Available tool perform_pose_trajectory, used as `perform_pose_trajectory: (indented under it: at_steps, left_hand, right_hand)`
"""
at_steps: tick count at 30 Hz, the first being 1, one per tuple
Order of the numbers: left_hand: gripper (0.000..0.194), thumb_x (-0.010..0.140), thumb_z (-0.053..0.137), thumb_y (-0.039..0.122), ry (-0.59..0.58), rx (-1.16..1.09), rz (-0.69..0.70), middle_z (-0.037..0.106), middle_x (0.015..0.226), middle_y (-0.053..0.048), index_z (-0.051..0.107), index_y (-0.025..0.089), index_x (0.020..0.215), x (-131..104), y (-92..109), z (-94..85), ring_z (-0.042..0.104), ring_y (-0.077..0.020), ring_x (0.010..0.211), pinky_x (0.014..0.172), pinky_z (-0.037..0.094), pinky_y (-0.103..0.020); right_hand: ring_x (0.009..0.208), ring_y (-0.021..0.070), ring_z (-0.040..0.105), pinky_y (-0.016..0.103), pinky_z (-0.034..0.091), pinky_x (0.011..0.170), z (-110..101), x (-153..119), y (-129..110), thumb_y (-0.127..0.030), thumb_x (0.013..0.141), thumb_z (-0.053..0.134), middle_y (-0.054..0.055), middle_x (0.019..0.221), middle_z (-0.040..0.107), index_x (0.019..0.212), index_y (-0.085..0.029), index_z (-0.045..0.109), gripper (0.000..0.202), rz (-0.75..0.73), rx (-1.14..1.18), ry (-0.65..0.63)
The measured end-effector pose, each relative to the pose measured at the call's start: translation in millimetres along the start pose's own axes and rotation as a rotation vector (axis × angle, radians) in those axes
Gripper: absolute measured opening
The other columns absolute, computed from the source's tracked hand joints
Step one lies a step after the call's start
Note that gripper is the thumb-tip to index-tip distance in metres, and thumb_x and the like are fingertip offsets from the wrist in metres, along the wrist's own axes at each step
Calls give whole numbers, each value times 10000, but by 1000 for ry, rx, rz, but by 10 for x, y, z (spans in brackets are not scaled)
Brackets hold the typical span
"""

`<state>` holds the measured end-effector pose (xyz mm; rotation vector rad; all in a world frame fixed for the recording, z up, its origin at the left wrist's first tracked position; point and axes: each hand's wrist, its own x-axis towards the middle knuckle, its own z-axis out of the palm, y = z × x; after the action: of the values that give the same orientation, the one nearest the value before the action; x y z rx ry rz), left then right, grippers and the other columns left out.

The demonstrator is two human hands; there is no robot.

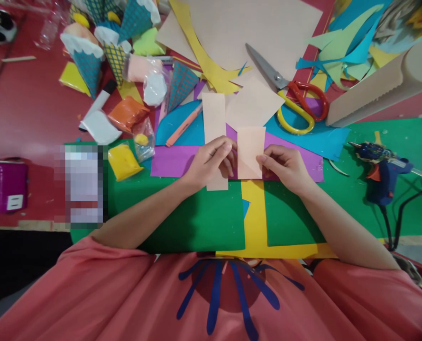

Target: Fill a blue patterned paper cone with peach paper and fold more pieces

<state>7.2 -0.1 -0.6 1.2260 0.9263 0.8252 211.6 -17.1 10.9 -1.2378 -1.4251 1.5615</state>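
My right hand [284, 166] pinches the lower right edge of a small peach foam-like sheet [251, 151] between thumb and fingers. That piece is a plain rectangle held over a purple sheet [171, 160]. Close to its left edge is my left hand [213, 158], fingers curled and thumb pressed against the index finger; what they grip, if anything, is hidden. Beneath the left hand lies a longer peach strip [214, 113]. Behind the held piece rests a larger angular peach offcut [253, 104].
Scissors [278, 79] with red and yellow handles lie behind. A blue glue gun [385, 170] stands at right, its cord trailing. An orange highlighter [184, 124], clay packets [123, 161] and patterned cones [86, 64] crowd the left. A peach roll [371, 87] lies at right.
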Motion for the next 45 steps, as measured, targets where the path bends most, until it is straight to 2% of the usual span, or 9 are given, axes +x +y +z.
perform_pose_trajectory:
  at_steps: [5, 12, 16, 20, 25, 32, 37, 41, 45]
  left_hand:
    - [469, 773, 673, 607, 59, 4, 34, 561, 545, 83, 443, 198, 782, 38, -8, -9, 587, -81, 383, 356, 438, -159]
    - [379, 884, 570, 539, 68, 19, 61, 569, 570, 57, 486, 182, 784, 24, -21, -9, 598, -79, 426, 381, 443, -160]
    - [310, 884, 582, 499, 119, 58, 140, 616, 765, 28, 503, 216, 983, 24, -68, -18, 617, -72, 508, 422, 468, -168]
    - [396, 849, 648, 429, 52, 160, 194, 628, 983, -24, 518, 242, 1173, 22, -95, -17, 600, -49, 584, 512, 498, -166]
    - [359, 841, 657, 352, 25, 143, 158, 622, 986, -23, 510, 250, 1152, -7, -110, -18, 584, -42, 559, 501, 482, -165]
    - [323, 863, 627, 343, -32, 125, 264, 591, 1142, -45, 532, 262, 1161, -31, -132, -43, 649, -68, 697, 617, 541, -202]
    - [266, 855, 632, 387, -44, 39, 214, 574, 1041, -22, 523, 234, 1044, -31, -100, -42, 631, -57, 622, 511, 524, -175]
    - [239, 833, 645, 382, -73, 7, 159, 554, 853, 23, 491, 207, 888, -27, -89, -43, 602, -48, 548, 458, 497, -153]
    - [218, 846, 625, 402, -130, 40, 172, 554, 745, 32, 554, 197, 870, -20, -84, -60, 596, -65, 534, 456, 485, -161]
  right_hand:
    - [484, 68, 459, 219, 344, 455, -3, -3, 8, -464, 845, 644, -28, 551, 537, 645, -173, 553, 365, -36, -87, -87]
    - [487, 67, 445, 223, 326, 458, -19, -3, 5, -452, 853, 635, -28, 550, 527, 632, -171, 545, 369, -49, -118, -86]
    - [479, 73, 465, 224, 338, 450, -9, 1, 12, -520, 805, 669, -31, 548, 522, 640, -179, 544, 399, -13, -52, -30]
    - [469, 62, 404, 221, 278, 432, 4, 10, 28, -546, 757, 704, -41, 538, 484, 633, -178, 525, 427, -31, -53, 18]
    - [493, 58, 348, 233, 235, 455, -3, 8, 43, -514, 781, 689, -51, 547, 418, 622, -179, 495, 418, -49, -122, 6]
    - [492, 64, 354, 249, 247, 477, -12, -2, 33, -502, 815, 653, -46, 552, 424, 601, -185, 469, 425, -80, -174, -22]
    - [490, 63, 334, 251, 234, 480, -19, 1, 21, -512, 824, 642, -54, 529, 399, 592, -186, 458, 440, -92, -213, -39]
    - [483, 60, 325, 252, 223, 474, -24, -3, 11, -494, 840, 631, -57, 514, 395, 592, -180, 481, 427, -87, -194, -83]
    - [488, 62, 352, 249, 245, 473, -26, -7, -13, -479, 843, 633, -47, 539, 435, 607, -176, 521, 401, -76, -98, -92]
